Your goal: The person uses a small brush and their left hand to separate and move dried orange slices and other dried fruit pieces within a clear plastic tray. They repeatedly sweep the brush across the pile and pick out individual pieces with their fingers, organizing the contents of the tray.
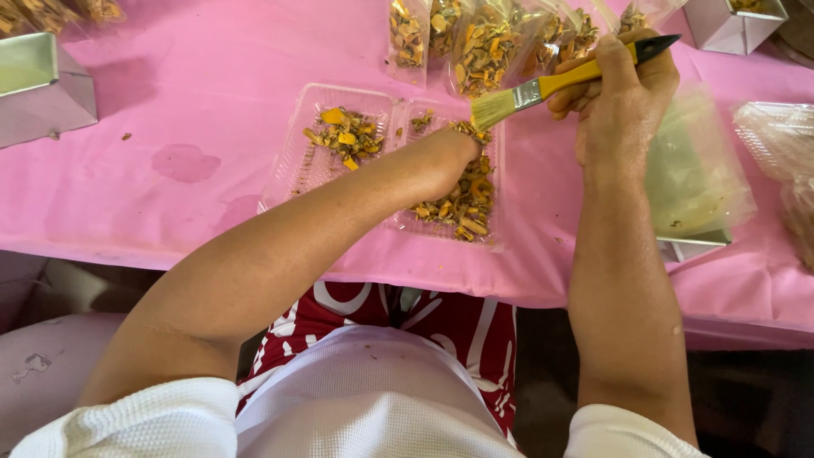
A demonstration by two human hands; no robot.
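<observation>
The clear plastic clamshell tray lies open on the pink-covered counter, and everything else sits around it. The left hand is buried in the tray's right half, among dry, orange-yellow chipped pieces; whether its fingers are closed cannot be seen. The right hand, just right of the tray, is clamped on a yellow-handled paintbrush. The brush's long axis runs right to left, slightly downward, with pale bristles almost touching the left hand. Beyond the tray stand filled clear bags; a glossy empty bag lies to its right.
</observation>
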